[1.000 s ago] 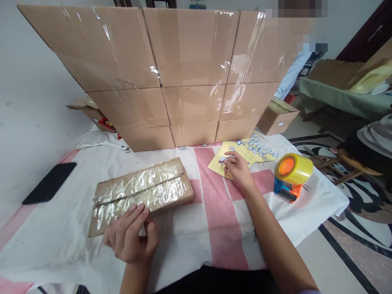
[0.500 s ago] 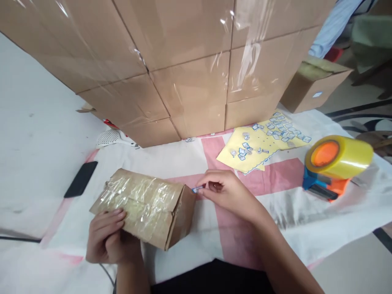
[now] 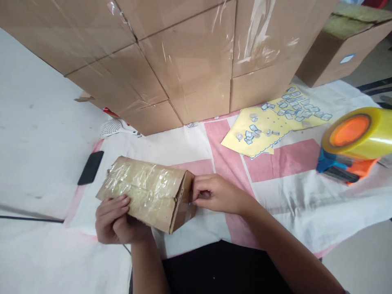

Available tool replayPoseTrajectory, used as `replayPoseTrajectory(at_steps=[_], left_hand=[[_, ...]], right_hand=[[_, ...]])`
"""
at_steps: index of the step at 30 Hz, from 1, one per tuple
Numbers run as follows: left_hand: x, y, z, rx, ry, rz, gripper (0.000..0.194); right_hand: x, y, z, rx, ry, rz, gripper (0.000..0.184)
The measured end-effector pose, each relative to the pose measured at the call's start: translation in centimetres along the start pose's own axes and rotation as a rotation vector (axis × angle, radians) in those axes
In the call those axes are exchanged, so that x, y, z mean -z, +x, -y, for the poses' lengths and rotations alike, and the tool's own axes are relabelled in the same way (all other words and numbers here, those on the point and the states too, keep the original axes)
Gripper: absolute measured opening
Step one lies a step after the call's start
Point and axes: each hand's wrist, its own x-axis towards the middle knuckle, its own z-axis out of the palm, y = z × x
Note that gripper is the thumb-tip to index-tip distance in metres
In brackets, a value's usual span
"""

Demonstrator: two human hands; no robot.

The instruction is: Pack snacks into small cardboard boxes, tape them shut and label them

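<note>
A small taped cardboard box (image 3: 143, 192) is tilted up on the pink-and-white cloth (image 3: 275, 192). My left hand (image 3: 118, 218) grips its near long side, fingers on the taped top. My right hand (image 3: 214, 194) is pinched against the box's right end, pressing a small blue-edged sticker there; the sticker itself is mostly hidden by my fingers. A yellow sticker sheet (image 3: 269, 122) with several small blue stickers lies behind to the right.
A wall of large taped cardboard cartons (image 3: 190, 53) stands behind. An orange-and-blue tape dispenser (image 3: 352, 143) with a yellow roll sits at right. A black phone (image 3: 90, 167) lies at left, a white mesh utensil (image 3: 114, 127) by the cartons, another carton (image 3: 343, 45) at back right.
My right hand took a sticker from the yellow sheet and carried it to the box's right end. My left hand tipped the box up. The camera moved closer and lower.
</note>
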Motion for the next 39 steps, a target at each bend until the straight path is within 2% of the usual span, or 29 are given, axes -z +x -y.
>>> replayPoseTrajectory(at_steps=[4,9,11,13,16,18,20,24,28,31,34,39], left_hand=[[0.1,-0.1,0.0,0.009,0.0,0.0,0.01],[0.2,-0.1,0.0,0.014,0.128,0.007,0.008],[0.1,0.0,0.0,0.003,0.107,0.02,0.007],[-0.2,0.0,0.0,-0.014,0.068,0.024,0.007],[-0.5,-0.2,0.0,-0.026,0.059,0.007,0.006],[-0.5,-0.3,0.1,-0.026,0.042,0.0,0.006],[-0.3,-0.4,0.4,-0.036,0.034,0.024,0.007],[0.5,-0.5,1.0,-0.054,0.123,0.073,0.005],[0.5,-0.4,1.3,-0.105,0.018,0.064,0.007],[0.2,-0.3,1.2,-0.105,-0.034,0.055,0.007],[0.1,-0.2,1.0,-0.096,0.016,0.04,0.005],[0.1,-0.5,1.2,-0.069,0.115,-0.003,0.002]], right_hand=[[0.0,0.0,-0.2,0.001,-0.023,-0.009,0.02],[-0.3,-0.1,0.3,-0.041,-0.055,-0.042,0.019],[-0.9,-0.2,0.6,-0.129,-0.137,-0.159,0.018],[-2.3,-0.3,0.7,-0.205,-0.207,-0.349,0.02],[-5.3,-0.6,0.2,-0.156,-0.18,-0.611,0.01],[-7.4,-0.7,-0.4,-0.11,-0.101,-0.736,0.015],[-8.8,-0.7,-0.8,-0.132,0.009,-0.811,0.023],[-9.6,-0.9,-0.8,-0.196,0.136,-0.8,0.035],[-9.7,-1.2,-0.7,-0.168,0.123,-0.789,0.038],[-9.9,-1.2,-1.1,-0.209,0.153,-0.724,0.043],[-10.1,-1.3,-1.4,-0.264,0.178,-0.666,0.049],[-11.0,-1.8,-0.9,-0.159,0.038,-0.712,0.06]])
